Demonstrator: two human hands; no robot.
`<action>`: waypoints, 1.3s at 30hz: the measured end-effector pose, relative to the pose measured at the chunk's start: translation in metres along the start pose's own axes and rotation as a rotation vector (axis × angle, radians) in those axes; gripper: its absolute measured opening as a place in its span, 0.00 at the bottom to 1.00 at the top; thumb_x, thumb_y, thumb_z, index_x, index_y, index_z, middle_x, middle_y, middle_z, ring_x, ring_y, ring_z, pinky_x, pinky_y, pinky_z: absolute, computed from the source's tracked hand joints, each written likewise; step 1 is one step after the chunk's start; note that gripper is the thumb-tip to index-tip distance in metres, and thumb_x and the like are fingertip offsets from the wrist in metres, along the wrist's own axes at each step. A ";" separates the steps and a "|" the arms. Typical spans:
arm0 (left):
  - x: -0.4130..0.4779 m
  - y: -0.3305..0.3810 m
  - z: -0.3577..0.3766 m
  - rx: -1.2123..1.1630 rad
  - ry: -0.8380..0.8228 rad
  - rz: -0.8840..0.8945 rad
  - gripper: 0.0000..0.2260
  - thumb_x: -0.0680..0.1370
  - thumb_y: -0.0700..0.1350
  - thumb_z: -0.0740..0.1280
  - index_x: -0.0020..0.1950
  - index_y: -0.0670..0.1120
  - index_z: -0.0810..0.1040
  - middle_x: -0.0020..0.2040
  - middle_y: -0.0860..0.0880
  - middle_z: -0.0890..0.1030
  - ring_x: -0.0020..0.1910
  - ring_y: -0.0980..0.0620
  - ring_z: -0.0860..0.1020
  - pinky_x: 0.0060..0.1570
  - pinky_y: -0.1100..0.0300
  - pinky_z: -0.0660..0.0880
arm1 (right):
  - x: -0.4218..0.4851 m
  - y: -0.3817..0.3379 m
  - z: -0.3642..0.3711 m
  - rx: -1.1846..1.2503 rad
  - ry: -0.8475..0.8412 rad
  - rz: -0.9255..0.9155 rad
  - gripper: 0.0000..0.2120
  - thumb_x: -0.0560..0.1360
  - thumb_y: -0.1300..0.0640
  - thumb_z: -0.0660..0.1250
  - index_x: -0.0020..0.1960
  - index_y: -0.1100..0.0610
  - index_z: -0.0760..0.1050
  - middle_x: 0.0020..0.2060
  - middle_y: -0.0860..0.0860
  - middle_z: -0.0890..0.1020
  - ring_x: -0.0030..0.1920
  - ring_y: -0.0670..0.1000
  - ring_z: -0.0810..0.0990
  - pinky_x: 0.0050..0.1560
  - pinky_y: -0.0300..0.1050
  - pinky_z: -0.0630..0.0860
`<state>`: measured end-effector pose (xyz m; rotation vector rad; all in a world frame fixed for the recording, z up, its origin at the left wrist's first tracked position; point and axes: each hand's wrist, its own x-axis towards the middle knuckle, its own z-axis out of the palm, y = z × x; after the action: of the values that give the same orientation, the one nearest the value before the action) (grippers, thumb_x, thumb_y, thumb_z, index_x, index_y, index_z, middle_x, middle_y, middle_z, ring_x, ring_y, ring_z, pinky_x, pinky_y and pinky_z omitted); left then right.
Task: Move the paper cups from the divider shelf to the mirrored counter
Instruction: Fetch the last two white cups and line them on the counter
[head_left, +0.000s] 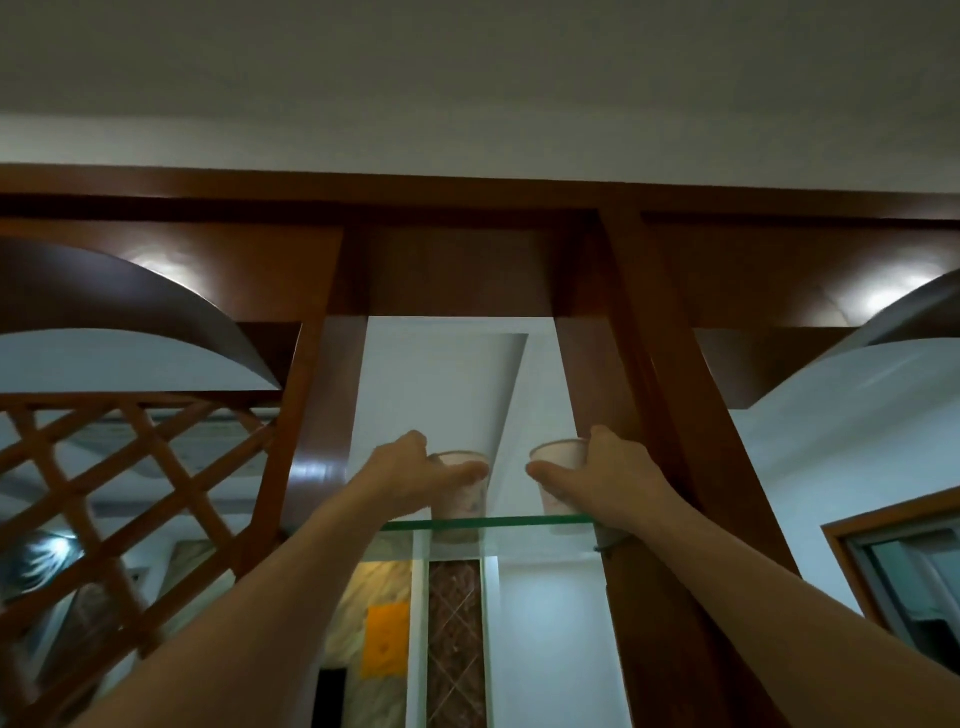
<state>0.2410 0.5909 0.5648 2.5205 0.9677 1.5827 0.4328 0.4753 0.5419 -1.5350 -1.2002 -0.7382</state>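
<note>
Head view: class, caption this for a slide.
Left hand grips left cup, right hand grips right cup, at the glass shelf.

Glass shelf (511, 521) between wooden posts (311, 415); left paper cup (467, 500) stands on it; right paper cup (560, 459) contact unclear.

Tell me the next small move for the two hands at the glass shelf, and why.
Probably lift both cups just clear of the shelf together. The left hand grips the left white paper cup, the right hand grips the right white paper cup, and both cups sit at the green-edged glass shelf.
</note>
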 end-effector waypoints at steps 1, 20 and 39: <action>0.004 0.000 0.002 0.013 -0.015 -0.009 0.39 0.67 0.69 0.68 0.68 0.44 0.69 0.63 0.45 0.76 0.56 0.49 0.76 0.46 0.58 0.71 | 0.003 0.000 0.005 -0.017 0.019 0.002 0.37 0.66 0.30 0.68 0.64 0.53 0.66 0.42 0.44 0.70 0.38 0.45 0.73 0.29 0.36 0.67; -0.062 0.011 -0.017 -0.681 0.268 0.299 0.36 0.62 0.61 0.72 0.66 0.48 0.72 0.57 0.46 0.78 0.49 0.52 0.80 0.36 0.69 0.77 | -0.055 -0.020 -0.037 0.417 0.216 -0.210 0.30 0.61 0.34 0.72 0.58 0.46 0.72 0.46 0.38 0.75 0.44 0.42 0.76 0.37 0.32 0.71; -0.397 -0.104 0.064 -0.631 0.038 -0.110 0.29 0.62 0.60 0.75 0.62 0.59 0.74 0.53 0.62 0.81 0.53 0.60 0.80 0.44 0.67 0.78 | -0.365 0.040 0.027 0.634 -0.130 0.097 0.35 0.57 0.38 0.75 0.63 0.45 0.75 0.52 0.30 0.78 0.53 0.31 0.76 0.42 0.23 0.72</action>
<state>0.1242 0.4939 0.1777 1.9776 0.4841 1.5857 0.3510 0.3824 0.1950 -1.1059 -1.2864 -0.1589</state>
